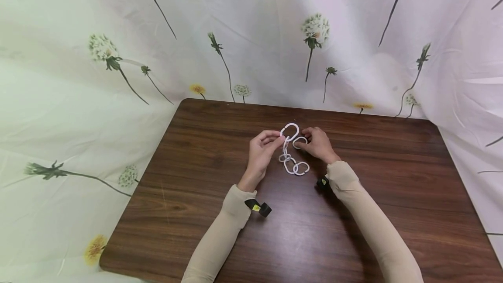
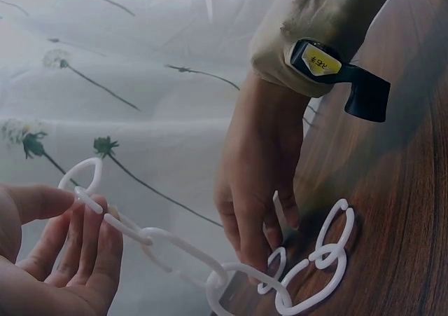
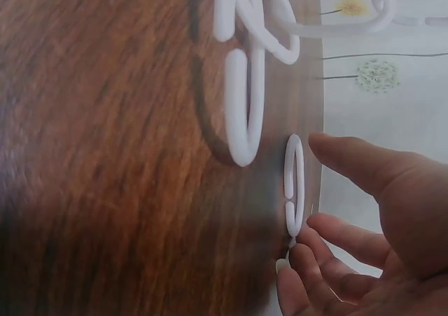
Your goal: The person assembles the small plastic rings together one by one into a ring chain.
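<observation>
The brown tabletop (image 1: 220, 213) stood against a flowered curtain (image 1: 78, 77), and near its far middle lay my chain of white plastic links (image 1: 290, 160). Several links were already joined, the lower end resting on the wood and the upper end lifted. One loose link (image 1: 300, 142) was not yet hooked on, so I judged the work well along but unfinished. My left hand (image 1: 262, 150) pinched the chain's top link (image 1: 290, 131) between thumb and curled fingers. My right hand (image 1: 318, 144), just right of the chain, pinched the loose link in its fingertips, close beside the raised end.
</observation>
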A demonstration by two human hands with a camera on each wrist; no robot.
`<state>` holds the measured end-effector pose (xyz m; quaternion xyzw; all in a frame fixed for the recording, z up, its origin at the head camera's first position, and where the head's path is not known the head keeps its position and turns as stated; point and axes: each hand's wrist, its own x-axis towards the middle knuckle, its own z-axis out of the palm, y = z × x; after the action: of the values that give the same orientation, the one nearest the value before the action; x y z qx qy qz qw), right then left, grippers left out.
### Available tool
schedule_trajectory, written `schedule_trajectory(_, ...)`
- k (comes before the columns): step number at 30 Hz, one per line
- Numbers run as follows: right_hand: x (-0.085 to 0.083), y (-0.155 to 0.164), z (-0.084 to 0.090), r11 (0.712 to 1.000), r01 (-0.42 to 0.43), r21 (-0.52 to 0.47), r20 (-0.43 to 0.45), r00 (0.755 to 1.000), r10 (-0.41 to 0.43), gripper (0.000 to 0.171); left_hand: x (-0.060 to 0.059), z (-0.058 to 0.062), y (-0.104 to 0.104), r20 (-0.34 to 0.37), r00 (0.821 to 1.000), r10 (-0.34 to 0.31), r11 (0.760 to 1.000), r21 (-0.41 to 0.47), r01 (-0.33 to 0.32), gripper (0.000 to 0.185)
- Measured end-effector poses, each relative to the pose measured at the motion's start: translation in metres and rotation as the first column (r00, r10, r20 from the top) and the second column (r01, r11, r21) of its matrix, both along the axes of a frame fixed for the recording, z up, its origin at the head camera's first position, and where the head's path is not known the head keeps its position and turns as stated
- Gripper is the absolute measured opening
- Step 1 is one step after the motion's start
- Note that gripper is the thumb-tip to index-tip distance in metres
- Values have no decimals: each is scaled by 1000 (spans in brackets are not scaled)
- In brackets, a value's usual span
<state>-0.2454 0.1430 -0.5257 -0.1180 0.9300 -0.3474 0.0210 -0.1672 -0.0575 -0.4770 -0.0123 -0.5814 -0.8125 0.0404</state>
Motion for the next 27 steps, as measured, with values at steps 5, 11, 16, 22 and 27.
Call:
schedule_trajectory(5,1,-3,1,1000,9,26,-1,1000,-9,56,0,1,0,-7,1000,-6,1000,4,6,24)
schedule_trajectory(11,1,-5,0,999,24,37,13,1000,-25,56,-1,0,0,-14,1000,-7,1000,9,7,23)
schedule_trajectory(16,2,-6,2,999,30,34,36,999,-31,54,-1,0,1,-15,1000,-7,1000,-6,7,23)
schedule_trajectory(22,4,-6,5,999,15,38,80,997,-18,49,-1,-1,1,-15,1000,-8,1000,-23,8,24)
schedule_trajectory(27,8,-5,4,998,6,59,72,997,-11,42,-1,-1,1,-18,1000,-12,1000,-18,11,21)
